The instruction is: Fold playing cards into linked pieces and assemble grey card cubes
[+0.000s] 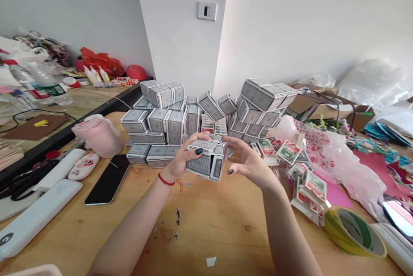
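My left hand (pixel 183 155) grips a box-shaped block (pixel 199 164) covered in grey-patterned playing cards, its thumb on the near side and fingers over the top. A dark gap shows between two sections at the block's right end. To the right of it, my right hand (pixel 248 159) is open, thumb and fingers spread apart. Its fingertips are at the block's upper right corner; whether they touch I cannot tell. Behind both hands, similar card blocks (pixel 158 121) stand in stacked rows, and a tilted block (pixel 211 106) rests among them.
Opened card boxes (pixel 311 190) and a roll of yellow tape (pixel 355 233) lie to the right, beside a plastic bag (pixel 342 159). On the left are a phone (pixel 108 179), a pink pouch (pixel 97 134) and a white device (pixel 41 215). A paper scrap (pixel 211 261) lies in front.
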The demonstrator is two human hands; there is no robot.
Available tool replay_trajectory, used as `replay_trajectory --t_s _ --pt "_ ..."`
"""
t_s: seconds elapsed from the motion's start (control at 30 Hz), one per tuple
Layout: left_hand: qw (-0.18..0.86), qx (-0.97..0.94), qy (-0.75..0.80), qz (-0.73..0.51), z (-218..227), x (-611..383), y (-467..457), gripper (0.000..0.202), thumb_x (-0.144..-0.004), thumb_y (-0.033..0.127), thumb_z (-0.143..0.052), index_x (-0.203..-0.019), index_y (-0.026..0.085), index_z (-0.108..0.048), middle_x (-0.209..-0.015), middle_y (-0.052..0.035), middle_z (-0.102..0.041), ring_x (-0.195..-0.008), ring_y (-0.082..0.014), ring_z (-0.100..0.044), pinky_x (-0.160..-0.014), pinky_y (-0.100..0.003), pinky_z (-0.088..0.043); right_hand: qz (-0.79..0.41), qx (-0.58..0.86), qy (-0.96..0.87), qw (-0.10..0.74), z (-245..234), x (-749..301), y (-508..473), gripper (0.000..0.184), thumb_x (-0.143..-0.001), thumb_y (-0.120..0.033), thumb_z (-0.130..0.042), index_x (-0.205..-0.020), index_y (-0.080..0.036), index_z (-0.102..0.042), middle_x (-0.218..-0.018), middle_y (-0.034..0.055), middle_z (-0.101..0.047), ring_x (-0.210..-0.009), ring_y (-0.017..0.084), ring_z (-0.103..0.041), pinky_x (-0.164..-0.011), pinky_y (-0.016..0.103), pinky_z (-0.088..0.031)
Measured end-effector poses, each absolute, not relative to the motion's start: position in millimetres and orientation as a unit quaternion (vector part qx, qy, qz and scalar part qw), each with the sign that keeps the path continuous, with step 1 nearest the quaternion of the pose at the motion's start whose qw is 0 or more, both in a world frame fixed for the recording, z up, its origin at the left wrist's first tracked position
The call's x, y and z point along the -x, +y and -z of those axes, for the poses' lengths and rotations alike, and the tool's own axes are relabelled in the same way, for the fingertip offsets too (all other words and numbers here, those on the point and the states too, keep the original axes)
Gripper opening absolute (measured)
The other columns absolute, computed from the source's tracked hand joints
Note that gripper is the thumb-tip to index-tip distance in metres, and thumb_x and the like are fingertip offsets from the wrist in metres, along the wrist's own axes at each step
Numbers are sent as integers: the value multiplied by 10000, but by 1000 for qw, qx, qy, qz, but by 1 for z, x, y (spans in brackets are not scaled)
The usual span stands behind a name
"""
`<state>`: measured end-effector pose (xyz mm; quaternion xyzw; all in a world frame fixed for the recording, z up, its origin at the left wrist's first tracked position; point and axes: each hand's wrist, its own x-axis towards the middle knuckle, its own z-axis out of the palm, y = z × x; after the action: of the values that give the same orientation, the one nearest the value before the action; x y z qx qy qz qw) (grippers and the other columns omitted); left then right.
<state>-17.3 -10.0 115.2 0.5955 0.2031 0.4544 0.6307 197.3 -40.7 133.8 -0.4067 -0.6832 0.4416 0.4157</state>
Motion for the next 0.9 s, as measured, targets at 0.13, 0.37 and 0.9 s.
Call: replay_trajectory --t_s 0.13,0.37,0.9 --pt "597 -650 196 -428 -123 25 -10 443 -691 404 -598 -1065 171 -557 -1277 -107 -476 -1252 -339 -343 -1001 -420 -283 -262 449 -753 404 -140 -207 -42 432 -668 -416 -718 -1049 -266 -581 -1163 76 -527 -1130 248 -476 -935 418 -424" --pt "615 -672 189 -366 -130 33 -9 476 -662 420 -607 -1063 166 -568 -1361 -111 -397 -1252 -363 -336 -1014 -439 -248 -169 436 -810 354 -142 -208 -44 248 -751 -335 -658 -988 -264 -655 -978 56 -589 -934 213 -563 -821 373 -471" --pt "692 -642 161 -287 -129 40 -7 551 -612 447 -650 -1068 154 -547 -1364 -139 -384 -1170 -373 -425 -913 -429 -348 -213 349 -847 341 -149 -200 -53 119 -812 -296 -585 -882 -224 -649 -733 28 -602 -680 151 -562 -648 297 -478"
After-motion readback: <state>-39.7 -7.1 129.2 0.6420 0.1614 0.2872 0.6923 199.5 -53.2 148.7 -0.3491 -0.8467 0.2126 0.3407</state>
